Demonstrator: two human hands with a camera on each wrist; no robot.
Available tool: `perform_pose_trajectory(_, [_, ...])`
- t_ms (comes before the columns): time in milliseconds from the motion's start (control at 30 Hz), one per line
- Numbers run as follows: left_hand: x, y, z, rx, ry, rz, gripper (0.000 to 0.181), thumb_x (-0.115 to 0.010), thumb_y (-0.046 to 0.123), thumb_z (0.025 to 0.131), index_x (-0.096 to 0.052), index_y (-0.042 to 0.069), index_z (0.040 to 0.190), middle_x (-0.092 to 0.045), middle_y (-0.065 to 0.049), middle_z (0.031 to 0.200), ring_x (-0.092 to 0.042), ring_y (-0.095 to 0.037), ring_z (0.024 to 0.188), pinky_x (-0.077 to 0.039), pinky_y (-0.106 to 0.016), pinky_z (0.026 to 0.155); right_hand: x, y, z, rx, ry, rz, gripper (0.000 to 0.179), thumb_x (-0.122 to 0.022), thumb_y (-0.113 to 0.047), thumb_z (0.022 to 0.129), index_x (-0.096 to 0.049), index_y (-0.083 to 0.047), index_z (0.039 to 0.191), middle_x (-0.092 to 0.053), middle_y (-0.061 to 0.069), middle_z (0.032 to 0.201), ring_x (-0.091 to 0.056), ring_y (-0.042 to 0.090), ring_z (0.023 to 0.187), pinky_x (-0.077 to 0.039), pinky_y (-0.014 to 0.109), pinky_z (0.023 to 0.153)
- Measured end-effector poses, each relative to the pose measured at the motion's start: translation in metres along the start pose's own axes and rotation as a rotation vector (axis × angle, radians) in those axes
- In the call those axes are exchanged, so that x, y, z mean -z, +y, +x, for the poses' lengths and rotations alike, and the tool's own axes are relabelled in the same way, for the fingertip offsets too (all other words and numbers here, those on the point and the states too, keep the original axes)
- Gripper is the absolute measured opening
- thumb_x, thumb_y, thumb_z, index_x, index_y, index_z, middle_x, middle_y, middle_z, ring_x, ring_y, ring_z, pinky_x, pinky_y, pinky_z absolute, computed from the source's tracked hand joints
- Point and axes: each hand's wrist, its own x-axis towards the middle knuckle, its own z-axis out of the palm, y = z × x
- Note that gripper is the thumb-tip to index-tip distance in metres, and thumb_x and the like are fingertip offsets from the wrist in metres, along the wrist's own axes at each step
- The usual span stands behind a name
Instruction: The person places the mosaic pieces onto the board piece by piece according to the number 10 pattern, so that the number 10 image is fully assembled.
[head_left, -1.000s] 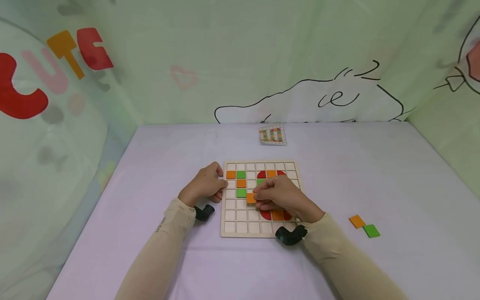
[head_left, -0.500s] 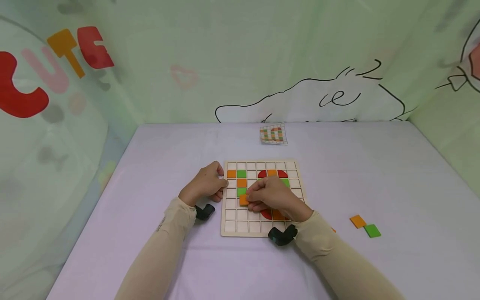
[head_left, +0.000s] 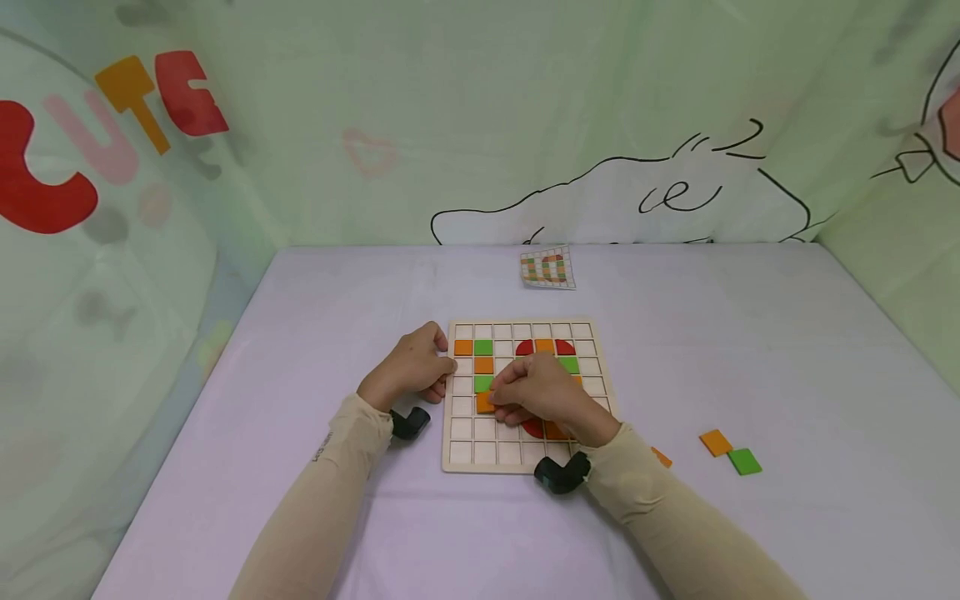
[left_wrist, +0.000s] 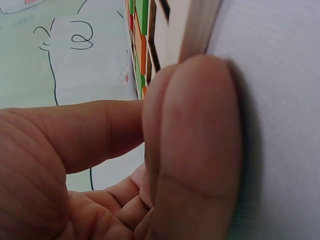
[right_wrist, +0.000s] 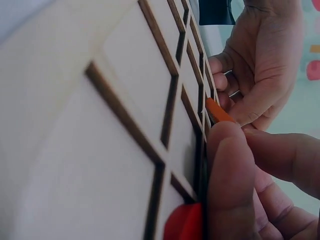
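Note:
A square wooden grid board (head_left: 462,452) lies on the table, partly filled with orange, green and red pieces. My right hand (head_left: 546,388) pinches an orange square tile (head_left: 484,403) between thumb and fingertips. The tile is over the cell just below a green tile (head_left: 483,384), and the right wrist view shows it tilted close to the grid (right_wrist: 218,110). At the board's left edge, my left hand (head_left: 412,365) grips the rim with thumb and bent fingers. Some pieces on the board's right half are hidden under my right hand.
Right of the board lie a loose orange tile (head_left: 716,442) and a green tile (head_left: 745,462), corners close together. Another orange tile (head_left: 662,457) peeks out beside my right sleeve. A printed pattern card (head_left: 548,268) lies at the table's back edge.
My right hand has moved left with the orange tile, from one column over, to the cell below the green tile. The left hand stays on the board's edge.

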Motion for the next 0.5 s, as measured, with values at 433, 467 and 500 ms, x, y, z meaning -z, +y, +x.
perform_pose_trajectory(433, [-0.0003,0.0015,-0.0016,-0.002,0.009,0.007,0.023,-0.062,0.008,0.100,-0.047,0.004,0.117,-0.064,-0.013,0.068,-0.062,-0.018,0.049,-0.059,-0.029,0.049,-0.0008,0.0040,-0.0001,0.026,-0.002,-0.010,0.007,-0.075,0.000,0.091,-0.071,0.003,0.096,-0.074,0.014,0.081,-0.069,0.016,0.062,-0.063,0.029,0.063])
perform_pose_trajectory(467, [-0.0003,0.0016,-0.0019,-0.001,0.009,0.005,0.023,-0.062,0.007,0.100,-0.047,0.004,0.117,-0.064,-0.013,0.068,-0.062,-0.018,0.049,-0.059,-0.029,0.049,-0.0009,0.0043,0.0000,0.027,-0.002,-0.009,0.007,-0.075,0.000,0.091,-0.071,0.003,0.096,-0.074,0.014,0.081,-0.069,0.016,0.062,-0.063,0.029,0.063])
perform_pose_trajectory(500, [-0.0004,0.0017,-0.0023,0.000,0.010,0.005,0.023,-0.062,0.007,0.100,-0.047,0.004,0.117,-0.064,-0.013,0.068,-0.062,-0.018,0.050,-0.059,-0.029,0.049,-0.0010,0.0044,0.0000,0.028,-0.001,-0.008,0.007,-0.075,-0.001,0.091,-0.071,0.003,0.096,-0.074,0.014,0.080,-0.069,0.016,0.062,-0.063,0.029,0.063])
